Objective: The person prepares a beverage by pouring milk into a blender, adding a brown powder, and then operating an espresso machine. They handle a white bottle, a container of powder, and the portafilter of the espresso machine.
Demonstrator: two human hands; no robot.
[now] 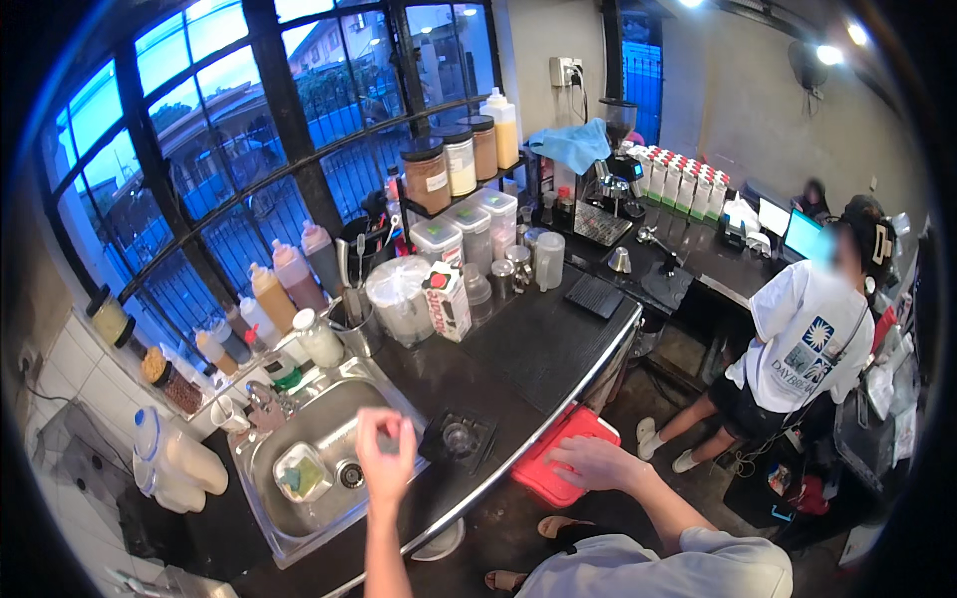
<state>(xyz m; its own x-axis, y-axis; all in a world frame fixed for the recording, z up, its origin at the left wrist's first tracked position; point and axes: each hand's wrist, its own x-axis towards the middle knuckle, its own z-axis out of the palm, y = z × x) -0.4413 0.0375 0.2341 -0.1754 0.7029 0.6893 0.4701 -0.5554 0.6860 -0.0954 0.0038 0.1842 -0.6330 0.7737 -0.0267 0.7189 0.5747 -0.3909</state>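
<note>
My left hand [385,452] is raised over the right edge of the steel sink [336,407]. Its fingers curl toward the thumb, and whether a small thing sits between them is unclear. My right hand [598,467], fingers spread, is over the red lid [553,463] of a box below the counter's edge; contact is hard to tell. Between my hands, on the dark counter, lies a black pitcher rinser [457,437]. A white tub with a sponge [303,475] rests in the sink basin near the drain.
A milk carton [448,303], a plastic-wrapped round tub [400,299] and a clear pitcher [550,261] line the counter's back. Sauce bottles [273,299] stand by the window. An espresso machine [613,183] is farther along. A person in a white shirt [804,336] stands at right.
</note>
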